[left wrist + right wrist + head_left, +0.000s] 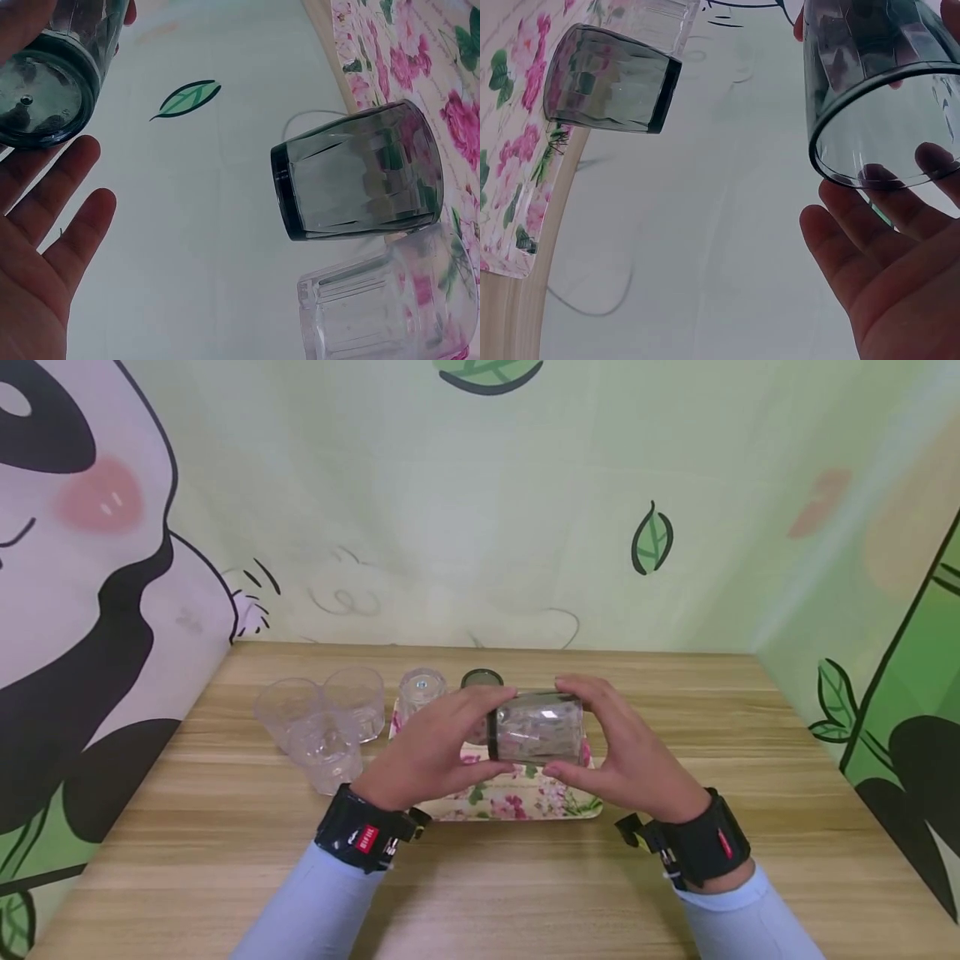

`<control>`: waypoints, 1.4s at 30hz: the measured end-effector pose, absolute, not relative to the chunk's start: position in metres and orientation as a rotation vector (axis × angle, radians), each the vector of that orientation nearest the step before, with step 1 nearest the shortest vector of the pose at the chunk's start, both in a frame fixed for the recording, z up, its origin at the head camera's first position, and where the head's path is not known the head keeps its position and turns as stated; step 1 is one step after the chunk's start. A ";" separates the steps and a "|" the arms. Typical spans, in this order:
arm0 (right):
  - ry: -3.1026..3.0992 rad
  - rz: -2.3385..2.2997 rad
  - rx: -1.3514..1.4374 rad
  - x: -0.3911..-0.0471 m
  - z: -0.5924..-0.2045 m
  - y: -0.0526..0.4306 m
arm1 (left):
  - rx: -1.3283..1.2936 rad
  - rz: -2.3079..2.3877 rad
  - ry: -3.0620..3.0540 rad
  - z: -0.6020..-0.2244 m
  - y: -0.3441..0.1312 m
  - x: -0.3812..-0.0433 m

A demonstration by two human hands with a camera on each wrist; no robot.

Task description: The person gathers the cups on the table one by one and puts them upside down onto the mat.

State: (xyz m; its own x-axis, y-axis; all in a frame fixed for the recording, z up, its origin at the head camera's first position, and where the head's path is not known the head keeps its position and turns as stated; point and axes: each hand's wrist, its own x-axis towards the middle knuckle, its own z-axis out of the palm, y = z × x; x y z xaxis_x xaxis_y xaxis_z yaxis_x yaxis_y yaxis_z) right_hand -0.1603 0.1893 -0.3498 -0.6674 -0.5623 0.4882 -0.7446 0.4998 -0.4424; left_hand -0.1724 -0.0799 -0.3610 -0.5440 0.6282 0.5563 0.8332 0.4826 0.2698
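1. Nearest, light-blue sleeves (307,893) rise from the bottom of the frame over the wood-grain desk (510,910), ending at black wrist straps (365,828).
2. Both hands grip one glass from opposite ends: the left hand (423,756), at centre-left, holds the base end between thumb and fingers; the right hand (637,764), at centre-right, holds the mouth end likewise. The hands do not touch each other.
3. That glass, a gray-tinted faceted tumbler (540,728), sits just below the centre of the frame, raised in front of the tray. It lies on its side, long axis running left to right and nearly level; the thick base (37,97) points left, the open mouth right.
4. Handling it well, I judge, calls for light, even pressure from both sides, the heavy base firmly supported, any turn made slowly about that long axis, and enough height to avoid knocking the glasses behind.
5. Beneath and beyond lies a floral tray (510,806). Toward its far side, a clear glass (422,689) and a second gray tumbler (360,176) stand upside down, bases up.
6. Left of the tray, three clear cups (327,756) stand mouth-up in a close cluster.
7. Farthest, a pale green backdrop (480,527) carries a panda at left.
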 end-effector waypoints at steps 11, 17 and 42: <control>-2.501 0.878 1.068 -0.163 -0.353 0.191 | -1.205 -0.745 -2.349 -0.361 -0.082 -0.172; -2.479 0.881 1.075 -0.164 -0.353 0.191 | -1.170 -0.764 -2.351 -0.360 -0.084 -0.170; -2.517 0.931 1.016 -0.168 -0.351 0.198 | -1.065 -0.777 -2.473 -0.365 -0.084 -0.173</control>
State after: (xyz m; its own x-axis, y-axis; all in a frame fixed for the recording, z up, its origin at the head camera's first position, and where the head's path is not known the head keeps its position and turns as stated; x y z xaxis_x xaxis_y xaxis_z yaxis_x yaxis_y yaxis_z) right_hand -0.1676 0.1985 -0.3514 -0.7169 -0.5226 0.4615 -0.6971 0.5473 -0.4632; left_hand -0.1727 -0.0841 -0.3649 -0.6621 0.5595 0.4986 0.7441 0.5697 0.3488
